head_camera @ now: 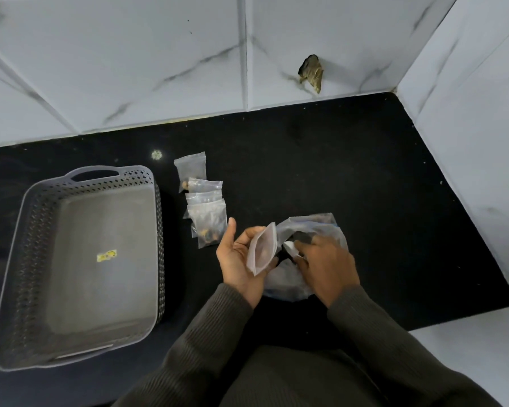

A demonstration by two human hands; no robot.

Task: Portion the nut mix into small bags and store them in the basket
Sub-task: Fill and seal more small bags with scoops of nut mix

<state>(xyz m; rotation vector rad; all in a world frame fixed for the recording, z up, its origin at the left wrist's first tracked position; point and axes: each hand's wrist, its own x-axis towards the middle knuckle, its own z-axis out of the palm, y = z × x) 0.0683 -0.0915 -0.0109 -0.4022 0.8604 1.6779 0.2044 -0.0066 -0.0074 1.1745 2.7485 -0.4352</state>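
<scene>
small zip bag (261,250) gripped open-mouthed in left hand (239,259), above the desk (365,186) | right hand (325,264) reaching into large nut-mix bag (312,230), grip hidden, cannot tell | step: filling a portion | next: likely drop nuts in, seal | filled bags (204,201) beside grey basket (21,259), none inside yet

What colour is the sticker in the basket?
Yellow with dark print, on the grey floor of the basket; sticker shows in the head view.
</scene>
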